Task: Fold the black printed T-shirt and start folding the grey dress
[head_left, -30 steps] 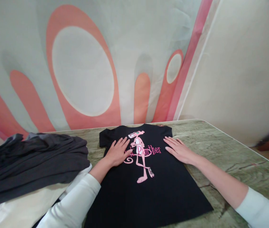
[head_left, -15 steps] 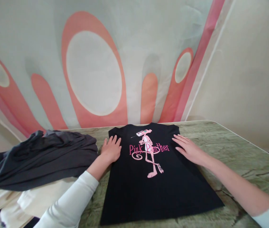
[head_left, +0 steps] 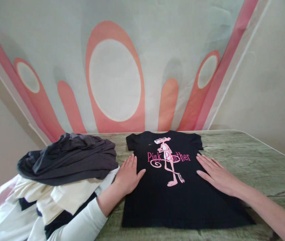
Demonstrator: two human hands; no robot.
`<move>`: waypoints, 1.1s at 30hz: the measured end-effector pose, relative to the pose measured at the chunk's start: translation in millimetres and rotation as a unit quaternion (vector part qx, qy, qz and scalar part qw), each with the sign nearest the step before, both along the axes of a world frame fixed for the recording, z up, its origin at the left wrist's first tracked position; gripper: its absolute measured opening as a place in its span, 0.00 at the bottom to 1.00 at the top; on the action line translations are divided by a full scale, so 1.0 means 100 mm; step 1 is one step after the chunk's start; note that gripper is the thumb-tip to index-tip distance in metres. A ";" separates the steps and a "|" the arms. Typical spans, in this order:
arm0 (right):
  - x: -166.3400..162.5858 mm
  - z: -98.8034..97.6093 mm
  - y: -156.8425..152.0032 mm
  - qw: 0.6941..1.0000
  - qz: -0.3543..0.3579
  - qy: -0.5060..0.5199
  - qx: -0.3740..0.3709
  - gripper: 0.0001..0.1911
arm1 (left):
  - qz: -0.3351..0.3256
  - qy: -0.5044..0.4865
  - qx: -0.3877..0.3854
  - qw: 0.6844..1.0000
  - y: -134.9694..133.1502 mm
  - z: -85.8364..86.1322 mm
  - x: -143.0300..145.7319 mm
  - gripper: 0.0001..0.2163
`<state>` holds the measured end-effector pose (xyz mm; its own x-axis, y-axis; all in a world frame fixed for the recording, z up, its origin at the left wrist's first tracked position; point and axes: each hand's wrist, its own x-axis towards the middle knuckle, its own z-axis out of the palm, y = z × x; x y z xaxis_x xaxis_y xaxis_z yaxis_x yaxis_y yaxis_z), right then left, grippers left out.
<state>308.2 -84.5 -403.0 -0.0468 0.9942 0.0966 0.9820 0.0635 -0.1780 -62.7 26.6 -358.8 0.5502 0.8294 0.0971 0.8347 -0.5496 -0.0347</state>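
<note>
A black T-shirt [head_left: 154, 201] with a pink cartoon panther and the words "Pink Panther" lies spread flat, its collar toward the far table edge and its hem toward me. My left hand [head_left: 129, 174] rests on the shirt's left side below the sleeve, fingers extended and thumb out over the cloth. On the opposite side edge lies my right hand [head_left: 215, 174], flat, with its fingertips on the fabric. Neither hand grasps anything.
To the left is a heap of clothes, with a dark grey garment [head_left: 69, 160] on top and cream cloth [head_left: 74, 194] beneath. The wood-patterned table [head_left: 265, 167] extends right. Behind it hangs a backdrop [head_left: 154, 40] with pink shapes.
Both hands have slid from near the sleeves down the shirt's sides toward me. My left thumb now spreads away from the fingers. The view has shifted left, showing more of the heap.
</note>
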 end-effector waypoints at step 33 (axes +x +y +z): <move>0.11 0.49 -0.59 0.886 -0.106 0.407 -0.194 0.35 | -0.198 -0.010 -0.045 0.979 -0.43 0.05 -0.04 0.27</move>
